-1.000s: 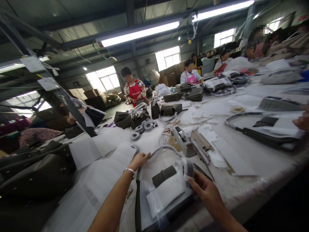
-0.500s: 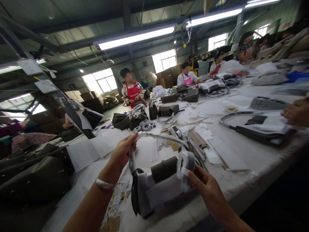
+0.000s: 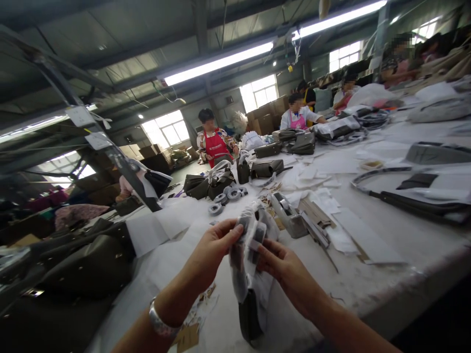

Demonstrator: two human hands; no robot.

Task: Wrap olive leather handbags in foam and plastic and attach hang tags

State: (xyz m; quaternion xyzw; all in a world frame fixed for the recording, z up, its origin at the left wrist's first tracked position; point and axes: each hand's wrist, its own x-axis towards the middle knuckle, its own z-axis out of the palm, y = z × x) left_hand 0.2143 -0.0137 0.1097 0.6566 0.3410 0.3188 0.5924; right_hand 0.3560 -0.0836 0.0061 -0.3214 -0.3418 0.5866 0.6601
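Observation:
Between my hands a dark handbag [image 3: 250, 314] stands end-on on the white table, its strap and upper part covered in clear plastic wrap and white paper. My left hand [image 3: 217, 241] is closed, thumb and fingers pinching the wrapped strap [image 3: 241, 267] near its top. From the other side my right hand [image 3: 281, 262] is closed too, its fingertips pressed on the wrapping at the bag's upper part. A grey tape dispenser [image 3: 289, 215] stands just beyond my right hand. Rolls of grey tape [image 3: 222, 198] lie past my left hand.
Dark handbags [image 3: 69, 284] are piled at the left. White paper sheets [image 3: 147, 234] lie near them. Cardboard strips [image 3: 316, 215] and a white board [image 3: 362, 235] lie right of the dispenser. Another wrapped bag [image 3: 423, 201] rests at the right. Several people work across the table [image 3: 368, 289].
The handbag has turned from broadside to end-on. My left hand has moved right and down, and my right hand left and up, so both are close together on the wrapped strap area.

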